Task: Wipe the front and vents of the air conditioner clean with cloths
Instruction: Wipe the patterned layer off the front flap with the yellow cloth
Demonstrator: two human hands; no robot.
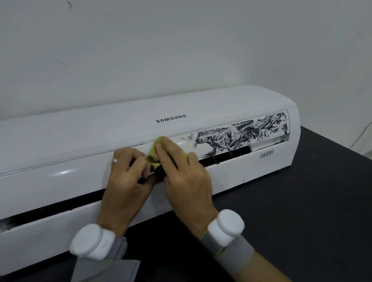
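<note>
Wiping the Samsung air conditioner's [69, 136] vent flap [50, 187]: right hand [183, 174] presses yellow cloth [158, 142] flat; left hand [125, 179] curled, grip unclear. Black smears [236, 137] rightward come next.

The air conditioner [135, 127] is smooth white plastic with a soft gloss, its vent flap [242, 134] smeared with dull black streaks. The cloth [152, 149] is soft, fuzzy yellow fabric stained dark, the desk [307, 198] matt black. Grey woven wristbands [106, 268] carry smooth white plastic pucks [91, 240].
</note>
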